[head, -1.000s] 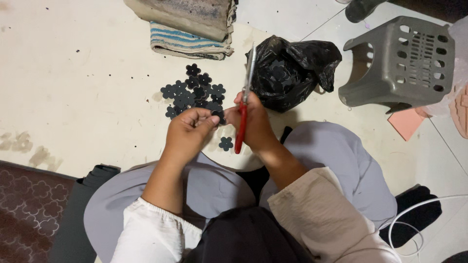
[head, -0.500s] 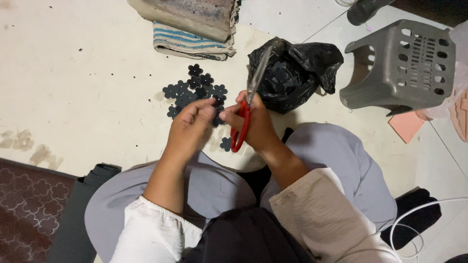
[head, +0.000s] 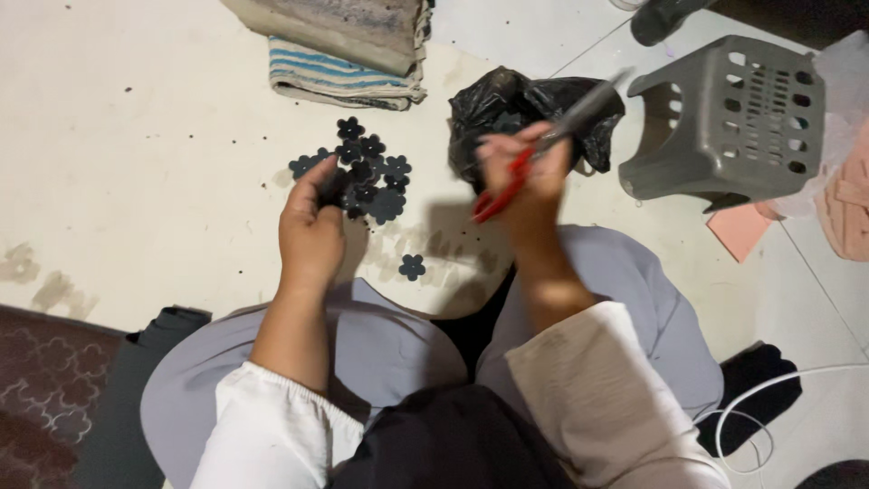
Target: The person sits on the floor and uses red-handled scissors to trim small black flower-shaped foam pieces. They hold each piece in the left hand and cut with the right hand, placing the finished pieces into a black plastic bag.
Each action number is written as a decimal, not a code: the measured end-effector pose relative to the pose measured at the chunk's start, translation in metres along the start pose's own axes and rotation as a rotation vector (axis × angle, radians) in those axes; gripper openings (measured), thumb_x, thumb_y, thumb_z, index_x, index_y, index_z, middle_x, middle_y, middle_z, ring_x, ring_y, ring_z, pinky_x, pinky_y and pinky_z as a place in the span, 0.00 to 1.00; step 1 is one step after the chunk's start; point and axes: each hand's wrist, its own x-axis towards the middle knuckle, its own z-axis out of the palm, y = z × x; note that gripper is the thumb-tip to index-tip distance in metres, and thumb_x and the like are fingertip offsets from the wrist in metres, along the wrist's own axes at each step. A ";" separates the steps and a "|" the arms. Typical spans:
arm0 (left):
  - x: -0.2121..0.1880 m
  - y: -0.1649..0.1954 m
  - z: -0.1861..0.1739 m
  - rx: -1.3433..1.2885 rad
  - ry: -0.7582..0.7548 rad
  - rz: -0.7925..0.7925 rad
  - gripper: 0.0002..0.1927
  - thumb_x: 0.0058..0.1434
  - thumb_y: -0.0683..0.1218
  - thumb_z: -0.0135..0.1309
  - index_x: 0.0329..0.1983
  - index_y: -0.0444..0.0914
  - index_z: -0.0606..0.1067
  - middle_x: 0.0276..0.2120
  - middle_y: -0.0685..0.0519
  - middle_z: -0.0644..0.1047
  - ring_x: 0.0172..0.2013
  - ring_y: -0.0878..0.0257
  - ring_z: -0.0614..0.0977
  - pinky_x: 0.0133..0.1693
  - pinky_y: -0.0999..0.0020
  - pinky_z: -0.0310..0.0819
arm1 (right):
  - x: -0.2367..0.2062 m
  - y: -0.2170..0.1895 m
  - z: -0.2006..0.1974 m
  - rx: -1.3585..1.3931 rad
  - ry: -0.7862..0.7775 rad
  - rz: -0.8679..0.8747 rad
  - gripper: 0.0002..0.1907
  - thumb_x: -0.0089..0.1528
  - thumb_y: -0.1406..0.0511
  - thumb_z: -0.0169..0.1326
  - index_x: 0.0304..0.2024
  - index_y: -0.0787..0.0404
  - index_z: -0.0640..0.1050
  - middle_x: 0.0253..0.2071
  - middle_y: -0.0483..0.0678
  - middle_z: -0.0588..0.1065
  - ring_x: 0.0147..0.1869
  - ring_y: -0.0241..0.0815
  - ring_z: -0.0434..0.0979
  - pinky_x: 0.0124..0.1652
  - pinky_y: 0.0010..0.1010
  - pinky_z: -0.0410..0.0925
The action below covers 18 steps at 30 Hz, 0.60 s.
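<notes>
Two hands apart over the floor. Left hand pinches a dark flower cutout at the near edge of the flower pile. Right hand grips red-handled scissors, blades pointing up-right, away from the pile; left hand nearer it. One flower lies alone. Scissors blurred; blade gap unclear. Black bag partly hidden behind them.

Red-handled scissors, black flower cutouts
</notes>
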 end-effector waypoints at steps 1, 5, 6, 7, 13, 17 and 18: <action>0.001 -0.001 -0.001 0.096 0.047 -0.004 0.28 0.60 0.31 0.43 0.64 0.35 0.73 0.58 0.45 0.79 0.57 0.59 0.80 0.59 0.68 0.72 | 0.005 0.001 -0.012 -0.095 0.064 0.013 0.22 0.66 0.73 0.60 0.53 0.60 0.62 0.47 0.56 0.77 0.48 0.40 0.78 0.49 0.27 0.72; 0.009 -0.009 0.003 0.481 0.099 -0.281 0.21 0.61 0.37 0.52 0.58 0.42 0.77 0.53 0.48 0.80 0.47 0.51 0.80 0.52 0.63 0.74 | 0.027 0.014 -0.044 -0.202 0.159 -0.081 0.21 0.68 0.76 0.60 0.54 0.63 0.62 0.52 0.54 0.70 0.61 0.43 0.78 0.58 0.29 0.71; 0.010 -0.013 0.008 0.601 0.069 -0.225 0.19 0.62 0.39 0.54 0.57 0.42 0.78 0.53 0.46 0.79 0.51 0.50 0.80 0.55 0.63 0.73 | 0.028 0.018 -0.047 -0.199 0.177 -0.070 0.22 0.67 0.76 0.60 0.55 0.63 0.62 0.53 0.54 0.69 0.62 0.43 0.77 0.59 0.28 0.71; 0.010 -0.015 0.013 0.720 0.038 -0.167 0.17 0.63 0.40 0.56 0.55 0.43 0.79 0.54 0.45 0.78 0.55 0.50 0.79 0.58 0.63 0.72 | 0.029 0.020 -0.048 -0.196 0.194 -0.060 0.22 0.67 0.76 0.60 0.55 0.63 0.62 0.54 0.54 0.68 0.62 0.44 0.77 0.59 0.28 0.70; 0.018 -0.015 0.021 1.057 0.059 0.109 0.33 0.50 0.38 0.58 0.63 0.37 0.73 0.66 0.33 0.63 0.67 0.37 0.61 0.56 0.45 0.60 | 0.021 0.024 -0.031 -0.101 0.168 0.096 0.21 0.65 0.75 0.59 0.54 0.63 0.62 0.51 0.58 0.78 0.54 0.42 0.79 0.55 0.28 0.72; 0.021 -0.002 0.022 1.157 -0.017 -0.033 0.23 0.52 0.40 0.57 0.53 0.42 0.79 0.64 0.42 0.71 0.60 0.44 0.72 0.53 0.50 0.68 | 0.013 0.022 -0.016 -0.075 0.068 0.083 0.22 0.65 0.75 0.59 0.55 0.62 0.63 0.50 0.57 0.78 0.53 0.40 0.80 0.55 0.28 0.73; 0.020 0.001 0.023 1.126 -0.028 -0.117 0.19 0.55 0.40 0.56 0.50 0.44 0.81 0.63 0.47 0.74 0.57 0.46 0.76 0.53 0.54 0.71 | 0.011 0.021 -0.013 -0.084 0.056 0.096 0.22 0.65 0.75 0.59 0.55 0.62 0.63 0.50 0.57 0.78 0.53 0.39 0.80 0.54 0.28 0.73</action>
